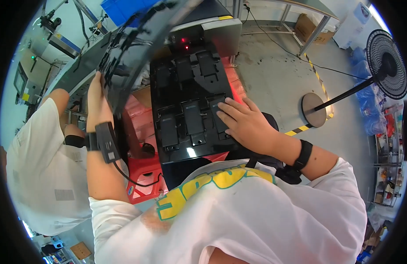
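Note:
A glossy black plastic tray [190, 152] lies in front of me, with several flat black rectangular pieces [193, 116] in its recesses, in two rows. My right hand [247, 121] lies over the near right piece [216, 105], its fingers spread and touching the top. My left hand [99, 99] is raised at the left, gripping the edge of a second shiny black tray [133, 53]. That tray is tilted steeply, its far end blurred and rising toward the top of the view. Its edge partly hides my left fingers.
Red plastic [144, 171] shows beneath and beside the lying tray. Beyond it stands a metal machine [221, 37] with red lights. Another person [49, 163] in white is close at my left. A standing fan [386, 64], a cable and striped floor tape are to the right.

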`<state>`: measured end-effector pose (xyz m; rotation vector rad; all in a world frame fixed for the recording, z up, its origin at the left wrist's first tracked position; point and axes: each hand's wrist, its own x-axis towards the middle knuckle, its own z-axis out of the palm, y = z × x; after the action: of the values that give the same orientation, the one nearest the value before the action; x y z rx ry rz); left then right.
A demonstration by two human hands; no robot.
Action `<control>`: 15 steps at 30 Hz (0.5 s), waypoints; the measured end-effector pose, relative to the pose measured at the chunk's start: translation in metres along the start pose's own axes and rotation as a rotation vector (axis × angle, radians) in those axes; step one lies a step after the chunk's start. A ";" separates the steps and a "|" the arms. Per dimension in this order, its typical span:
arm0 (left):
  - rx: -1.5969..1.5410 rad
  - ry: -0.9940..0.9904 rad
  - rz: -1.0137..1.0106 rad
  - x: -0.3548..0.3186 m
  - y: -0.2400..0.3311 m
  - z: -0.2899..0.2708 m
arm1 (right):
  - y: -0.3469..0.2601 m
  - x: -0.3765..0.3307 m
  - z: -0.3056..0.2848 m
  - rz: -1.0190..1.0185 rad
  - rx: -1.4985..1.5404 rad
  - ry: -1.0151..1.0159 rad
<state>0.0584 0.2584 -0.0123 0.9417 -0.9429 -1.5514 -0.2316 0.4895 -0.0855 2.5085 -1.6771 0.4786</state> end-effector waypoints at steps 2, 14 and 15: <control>0.264 0.042 -0.125 -0.020 0.013 -0.003 | 0.003 0.001 0.015 -0.033 -0.118 0.022; 0.658 -0.214 0.127 -0.075 -0.044 0.011 | 0.027 0.034 -0.051 0.774 2.113 0.204; 0.614 -0.257 0.093 -0.078 -0.055 0.014 | 0.030 0.034 -0.049 0.747 2.117 0.175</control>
<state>0.0372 0.3447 -0.0495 1.1081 -1.6809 -1.3403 -0.2573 0.4590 -0.0320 1.3726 -2.2106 3.8580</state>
